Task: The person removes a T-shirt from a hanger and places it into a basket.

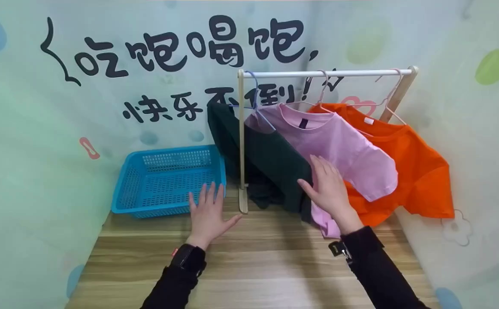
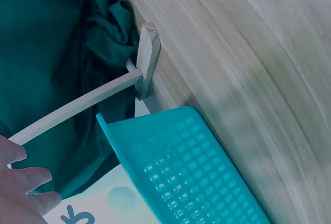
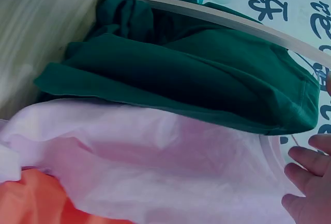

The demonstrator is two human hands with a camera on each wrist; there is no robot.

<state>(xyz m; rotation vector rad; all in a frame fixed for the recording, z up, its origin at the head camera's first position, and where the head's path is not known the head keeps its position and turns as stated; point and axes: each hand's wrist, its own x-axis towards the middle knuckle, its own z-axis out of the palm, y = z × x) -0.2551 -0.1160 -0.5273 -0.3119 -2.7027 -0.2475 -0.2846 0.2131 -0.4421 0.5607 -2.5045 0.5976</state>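
Observation:
My left hand (image 1: 208, 214) is spread with nothing in it, its fingertips overlapping the front right corner of the blue plastic basket (image 1: 170, 178) in the head view. Fingers straight and apart, my right hand (image 1: 328, 189) is in front of the pink T-shirt (image 1: 343, 150), beside the lower edge of the dark green garment (image 1: 275, 159). Both garments hang from a small clothes rack (image 1: 283, 74), as does an orange T-shirt (image 1: 423, 171) at its right end. The green one, on a blue hanger (image 1: 255, 92), droops past the left post. Pink hangers (image 1: 324, 86) carry the other two.
The rack's left post stands on a wooden foot (image 1: 243, 201) close to the basket's right side. Underneath is a wood-grain tabletop (image 1: 249, 257). A pale wall covering (image 1: 17, 128) with large black characters rises behind and at both sides.

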